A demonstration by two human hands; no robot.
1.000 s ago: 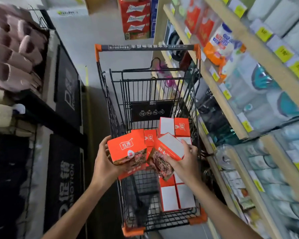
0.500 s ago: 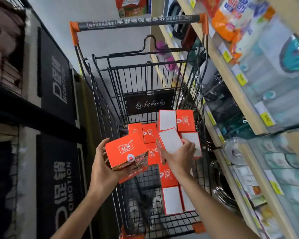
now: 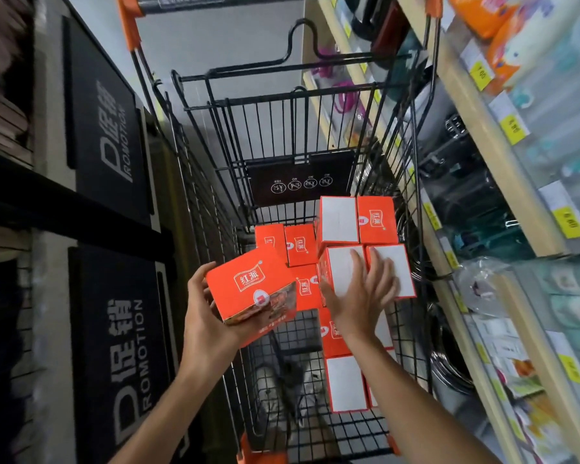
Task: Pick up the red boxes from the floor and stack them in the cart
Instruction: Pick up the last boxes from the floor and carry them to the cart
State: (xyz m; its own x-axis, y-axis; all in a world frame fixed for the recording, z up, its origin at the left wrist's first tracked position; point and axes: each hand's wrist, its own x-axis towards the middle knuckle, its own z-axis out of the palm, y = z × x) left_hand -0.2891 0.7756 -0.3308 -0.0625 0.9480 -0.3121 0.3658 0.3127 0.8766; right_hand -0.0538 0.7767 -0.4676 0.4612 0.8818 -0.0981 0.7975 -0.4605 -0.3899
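Red boxes (image 3: 359,226) fill much of the cart (image 3: 318,426), stacked along its right side and far end, white and orange faces up. One more box (image 3: 252,289) is outside the stack, held tilted over the cart's left wall by the left hand (image 3: 205,316), whose grip is curled round it: thumb on the near left edge, fingers underneath.

A second ago both hands carried a box; half a second ago the right hand (image 3: 362,293) was lowering its box onto the pile. Now that placed box (image 3: 340,272) sits in the upper layer, just beside a white-faced neighbour, and the right grip has opened: fingers straight and spread, lying flat on the white tops of the two boxes, holding nothing. It looks like a pat to square the box into line, though whether it presses hard I cannot tell.

So one placement seems done, and the left hand's box is likely next. Bare wire floor shows on the cart's near left, and that gap looks the natural place for it.

Around the cart: black promotion mats (image 3: 114,329) on the left, a shelf (image 3: 503,182) with yellow price tags on the right. The floor where other boxes might lie is out of view.
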